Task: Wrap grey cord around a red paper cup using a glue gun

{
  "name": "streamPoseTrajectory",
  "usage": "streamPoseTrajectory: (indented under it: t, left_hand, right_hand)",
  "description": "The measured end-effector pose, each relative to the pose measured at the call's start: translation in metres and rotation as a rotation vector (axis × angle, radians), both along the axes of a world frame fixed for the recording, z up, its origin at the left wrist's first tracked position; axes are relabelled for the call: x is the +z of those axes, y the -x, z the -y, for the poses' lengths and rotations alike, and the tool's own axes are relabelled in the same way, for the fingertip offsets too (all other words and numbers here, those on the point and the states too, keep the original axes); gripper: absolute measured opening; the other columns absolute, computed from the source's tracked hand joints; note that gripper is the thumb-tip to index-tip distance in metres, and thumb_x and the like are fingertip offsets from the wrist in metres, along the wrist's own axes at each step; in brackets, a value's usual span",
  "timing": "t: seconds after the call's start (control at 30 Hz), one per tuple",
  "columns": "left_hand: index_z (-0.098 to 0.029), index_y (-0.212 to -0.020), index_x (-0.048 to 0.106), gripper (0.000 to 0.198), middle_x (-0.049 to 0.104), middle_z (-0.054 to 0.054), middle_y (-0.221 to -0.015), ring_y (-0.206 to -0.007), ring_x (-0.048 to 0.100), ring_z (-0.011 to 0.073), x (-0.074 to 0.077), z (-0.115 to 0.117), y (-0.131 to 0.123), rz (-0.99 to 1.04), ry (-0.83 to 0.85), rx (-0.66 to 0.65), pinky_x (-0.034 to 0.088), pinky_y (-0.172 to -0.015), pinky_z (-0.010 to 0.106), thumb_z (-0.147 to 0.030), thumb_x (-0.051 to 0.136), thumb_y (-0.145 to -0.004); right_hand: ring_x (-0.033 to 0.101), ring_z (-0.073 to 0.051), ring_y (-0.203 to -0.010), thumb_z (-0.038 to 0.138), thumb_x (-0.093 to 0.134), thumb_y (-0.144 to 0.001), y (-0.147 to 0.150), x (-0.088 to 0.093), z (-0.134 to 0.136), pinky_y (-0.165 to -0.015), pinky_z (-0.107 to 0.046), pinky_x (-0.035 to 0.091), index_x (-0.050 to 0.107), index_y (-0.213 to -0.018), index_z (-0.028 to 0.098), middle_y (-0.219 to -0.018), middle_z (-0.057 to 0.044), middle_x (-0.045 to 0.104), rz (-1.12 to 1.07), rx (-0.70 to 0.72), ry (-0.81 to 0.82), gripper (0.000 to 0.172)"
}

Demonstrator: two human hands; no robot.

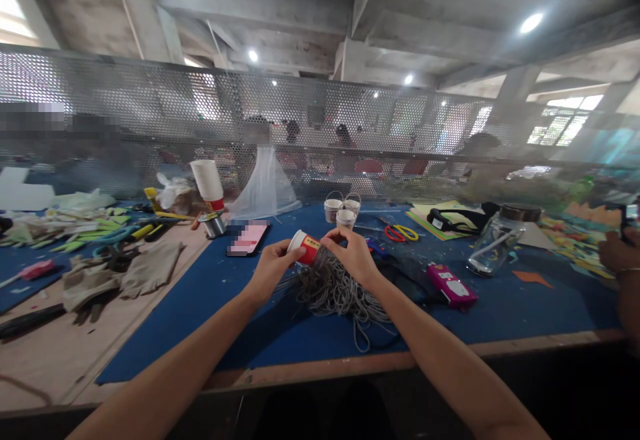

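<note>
Above blue matting [195, 320], left hand [274, 265] grips red-and-white paper cup [311, 249], right hand [354, 253] pinches thin grey cord [337, 287]: apparent winding, next needing steady tension.

The left hand [280, 260] is bare, with slender fingers and a rounded thumb tip; the right hand [354, 259] is bare too and of much the same build. The left forearm [180, 373] and right forearm [440, 363] are slim, uncovered as far as they show, and taper smoothly to narrow wrists. Below the near edge of the surface [200, 293], two dark, rounded shapes [367, 413] may be knees or shoes, too dim to tell.
</note>
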State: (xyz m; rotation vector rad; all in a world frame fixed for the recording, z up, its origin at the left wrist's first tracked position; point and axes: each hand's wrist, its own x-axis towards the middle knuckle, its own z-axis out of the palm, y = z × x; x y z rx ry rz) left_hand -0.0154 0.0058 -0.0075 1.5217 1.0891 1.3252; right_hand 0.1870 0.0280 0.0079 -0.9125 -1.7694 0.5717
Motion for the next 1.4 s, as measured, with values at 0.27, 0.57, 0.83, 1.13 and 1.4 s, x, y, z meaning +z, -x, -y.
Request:
streamPoseTrajectory:
  t: [0.27,0.57,0.83,1.13,1.4]
  left_hand:
    - [-0.015,-0.088,0.074,0.029,0.061,0.001,-0.071,-0.064,0.044,0.0136,0.0030,0.0023,-0.0005,-0.006,0.007,0.011,0.033,-0.059,0.026,-0.042,0.070,-0.078]
    - [-0.016,-0.088,0.075,0.028,0.061,0.001,-0.070,-0.062,0.043,0.0128,-0.0009,-0.0007,0.0009,-0.009,-0.027,0.013,0.033,-0.057,0.026,-0.041,0.069,-0.077]
    - [-0.015,-0.087,0.075,0.028,0.061,0.001,-0.069,-0.061,0.044,0.0134,0.0036,0.0018,-0.0006,-0.013,-0.001,0.024,0.034,-0.057,0.026,-0.041,0.069,-0.077]
    - [-0.015,-0.085,0.074,0.027,0.060,0.000,-0.068,-0.060,0.043,0.0126,0.0044,0.0024,-0.0005,-0.018,-0.017,0.018,0.033,-0.057,0.026,-0.040,0.069,-0.077]
    - [-0.015,-0.085,0.072,0.026,0.058,-0.001,-0.067,-0.061,0.042,0.0124,0.0033,0.0015,-0.0001,-0.014,-0.018,-0.001,0.032,-0.057,0.026,-0.039,0.068,-0.078]
  right_hand:
    - [0.063,-0.016,-0.077,0.035,0.064,-0.085,-0.0002,0.0023,0.0002,-0.075,-0.026,0.046,0.069,-0.084,0.019,-0.082,-0.001,0.070,0.008,-0.016,-0.007,0.016]
    - [0.062,-0.016,-0.076,0.035,0.063,-0.085,-0.0008,0.0029,0.0016,-0.076,-0.027,0.046,0.068,-0.083,0.019,-0.081,-0.002,0.070,0.015,-0.029,-0.011,0.016]
    - [0.062,-0.016,-0.076,0.036,0.063,-0.085,-0.0018,0.0018,0.0012,-0.076,-0.027,0.046,0.068,-0.084,0.019,-0.081,-0.002,0.070,0.018,-0.030,-0.014,0.017]
    - [0.063,-0.017,-0.076,0.037,0.062,-0.085,-0.0023,0.0036,0.0015,-0.075,-0.027,0.047,0.068,-0.083,0.019,-0.081,-0.002,0.070,0.031,-0.040,-0.001,0.018]
    - [0.063,-0.017,-0.076,0.035,0.062,-0.085,-0.0024,0.0028,0.0007,-0.076,-0.028,0.047,0.068,-0.083,0.019,-0.080,-0.002,0.070,0.038,-0.036,0.006,0.017]
